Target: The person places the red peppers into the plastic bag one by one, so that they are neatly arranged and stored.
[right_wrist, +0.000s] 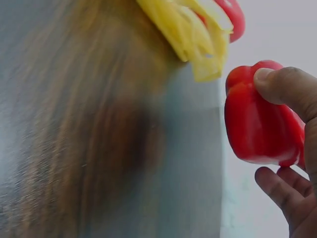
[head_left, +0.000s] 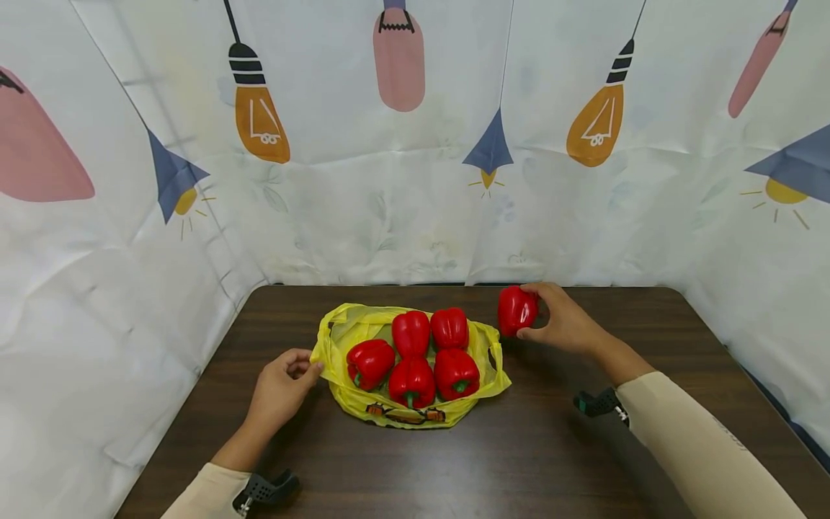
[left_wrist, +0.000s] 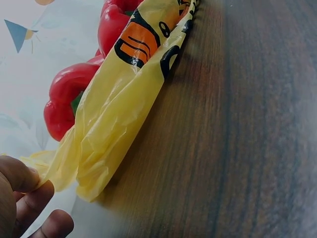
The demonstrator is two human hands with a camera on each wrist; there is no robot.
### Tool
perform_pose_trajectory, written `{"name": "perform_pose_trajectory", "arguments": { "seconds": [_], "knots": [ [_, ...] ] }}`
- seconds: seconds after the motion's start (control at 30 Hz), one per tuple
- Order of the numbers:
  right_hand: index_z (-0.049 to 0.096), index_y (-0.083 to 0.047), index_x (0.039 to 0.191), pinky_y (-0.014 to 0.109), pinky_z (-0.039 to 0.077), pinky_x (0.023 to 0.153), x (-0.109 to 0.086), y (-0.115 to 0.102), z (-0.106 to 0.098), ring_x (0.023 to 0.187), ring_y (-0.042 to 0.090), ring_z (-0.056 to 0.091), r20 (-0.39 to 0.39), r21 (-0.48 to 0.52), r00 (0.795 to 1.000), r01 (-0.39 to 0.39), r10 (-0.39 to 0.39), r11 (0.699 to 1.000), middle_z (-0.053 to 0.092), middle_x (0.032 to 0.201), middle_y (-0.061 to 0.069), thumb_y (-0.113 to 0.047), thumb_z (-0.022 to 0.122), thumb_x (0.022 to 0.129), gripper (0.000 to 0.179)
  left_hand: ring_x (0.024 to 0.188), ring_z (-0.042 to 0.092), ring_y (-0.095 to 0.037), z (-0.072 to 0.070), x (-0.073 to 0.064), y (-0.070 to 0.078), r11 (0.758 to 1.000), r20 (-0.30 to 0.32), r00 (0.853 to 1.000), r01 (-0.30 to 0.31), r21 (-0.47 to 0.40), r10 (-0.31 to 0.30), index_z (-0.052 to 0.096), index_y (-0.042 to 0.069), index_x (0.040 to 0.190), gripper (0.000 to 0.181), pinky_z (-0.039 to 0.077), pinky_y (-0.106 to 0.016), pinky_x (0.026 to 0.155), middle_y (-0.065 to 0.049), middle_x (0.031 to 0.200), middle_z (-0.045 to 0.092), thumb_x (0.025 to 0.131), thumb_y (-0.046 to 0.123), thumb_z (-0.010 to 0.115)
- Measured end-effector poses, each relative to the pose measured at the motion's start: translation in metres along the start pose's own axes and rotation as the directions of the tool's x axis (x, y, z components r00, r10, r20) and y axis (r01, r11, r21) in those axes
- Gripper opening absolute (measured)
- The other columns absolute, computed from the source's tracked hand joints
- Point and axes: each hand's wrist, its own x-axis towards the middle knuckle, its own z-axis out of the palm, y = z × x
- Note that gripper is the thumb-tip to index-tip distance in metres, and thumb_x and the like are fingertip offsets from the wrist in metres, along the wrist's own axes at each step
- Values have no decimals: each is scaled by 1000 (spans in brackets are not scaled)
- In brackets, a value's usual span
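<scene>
A yellow plastic bag (head_left: 353,404) lies spread on the table, its mouth facing up, with several red bell peppers (head_left: 411,380) inside. My left hand (head_left: 280,389) pinches the bag's left edge between thumb and fingers; the left wrist view shows the thumb (left_wrist: 20,173) on the yellow plastic. To the right of the bag, my right hand (head_left: 564,321) grips one more red bell pepper (head_left: 516,310) at the table's far side. The right wrist view shows that pepper (right_wrist: 257,124) between thumb and fingers, apart from the bag.
The dark wooden table (head_left: 538,461) ends at the back against a white printed curtain (head_left: 402,216), which also hangs along both sides. A dark band (head_left: 269,490) sits on the left wrist and another (head_left: 599,402) on the right.
</scene>
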Motion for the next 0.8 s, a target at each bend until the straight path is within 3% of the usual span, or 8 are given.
{"name": "perform_pose_trajectory", "arguments": {
  "seconds": [0.8],
  "knots": [
    [47,-9,147,52,53,93,31,-42,-4,124,29,48,-8,95,991,131,-131,987,47,144,10,-26,92,77,84,75,62,-16,-1,-2,3,1000,0,1000,6,2,-6,70,3,113,32,49,-27,63,-4,88,71,97,30,74]
  ]
}}
